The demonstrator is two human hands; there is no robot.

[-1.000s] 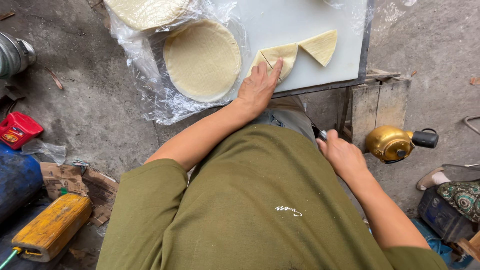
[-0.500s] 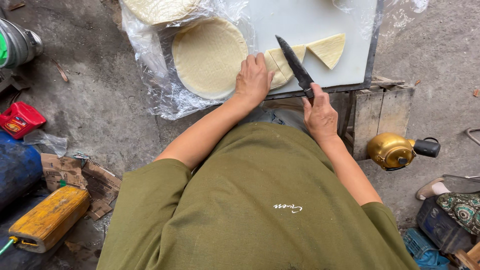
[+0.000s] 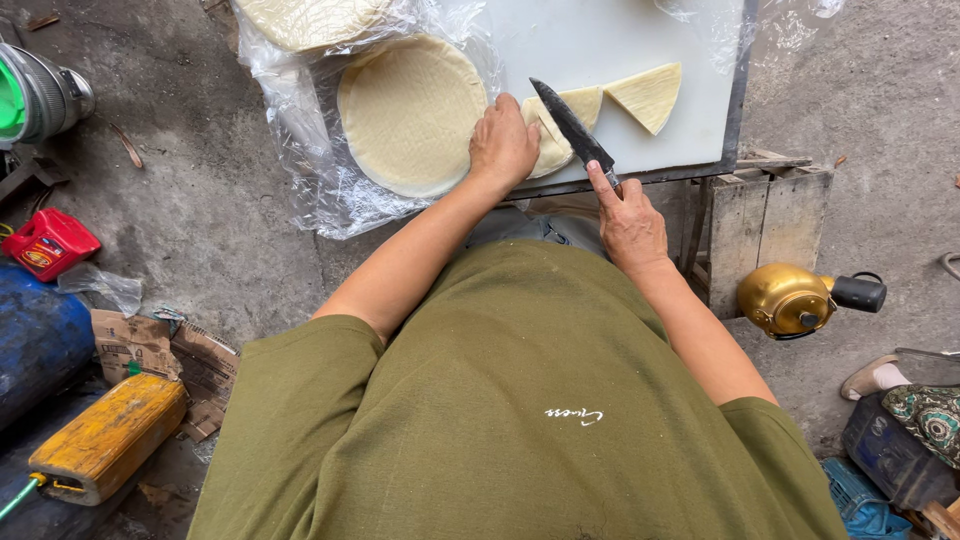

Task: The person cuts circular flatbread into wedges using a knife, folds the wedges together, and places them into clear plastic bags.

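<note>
The left hand [image 3: 503, 143] presses flat, fingers together, on a pale folded dough wedge [image 3: 560, 125] at the near edge of the white surface [image 3: 590, 45]; the right hand [image 3: 628, 215] is wrapped around a dark knife [image 3: 570, 128], forefinger along its spine, blade angled over the wedge; 1 more wedge [image 3: 648, 95] lies apart to the right; a round dough sheet [image 3: 410, 115] sits on clear plastic [image 3: 300, 150] just left; a brass kettle [image 3: 790, 298] stands beside a wooden crate [image 3: 770, 215]; a red can [image 3: 48, 243] and a yellow block [image 3: 105, 440] lie on the floor at left.
</note>
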